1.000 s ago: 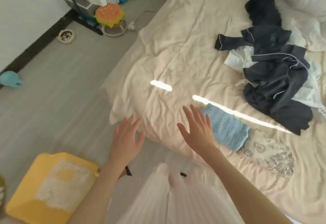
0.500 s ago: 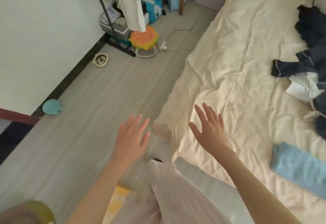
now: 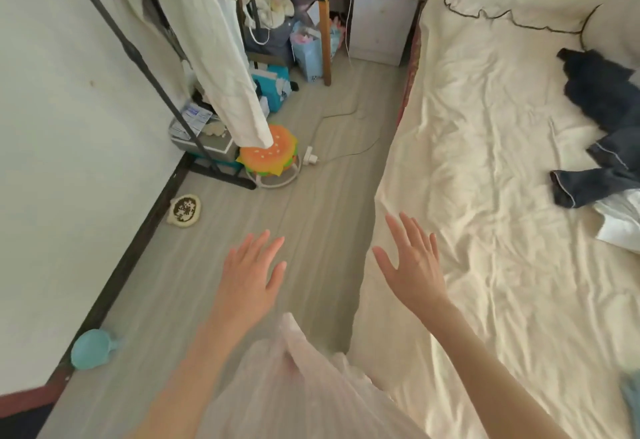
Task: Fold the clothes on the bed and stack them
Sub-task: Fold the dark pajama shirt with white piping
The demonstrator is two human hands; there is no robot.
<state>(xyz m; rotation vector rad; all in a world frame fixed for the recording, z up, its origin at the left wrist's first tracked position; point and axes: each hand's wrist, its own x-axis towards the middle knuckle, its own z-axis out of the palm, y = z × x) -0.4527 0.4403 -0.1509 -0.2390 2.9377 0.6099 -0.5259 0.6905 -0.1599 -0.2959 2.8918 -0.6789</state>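
Well right of both fingers (image 3: 412,234), dark clothes (image 3: 599,134).

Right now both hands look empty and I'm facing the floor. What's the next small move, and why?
Probably reach the right hand further right across the bed toward the dark clothes. Both the right and the left hand are open and hold nothing; the left hangs over the floor, while the unfolded pile lies at the bed's far right edge of view.

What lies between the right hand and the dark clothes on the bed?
In the head view, only bare wrinkled cream bedsheet lies between the right hand and the dark clothes.
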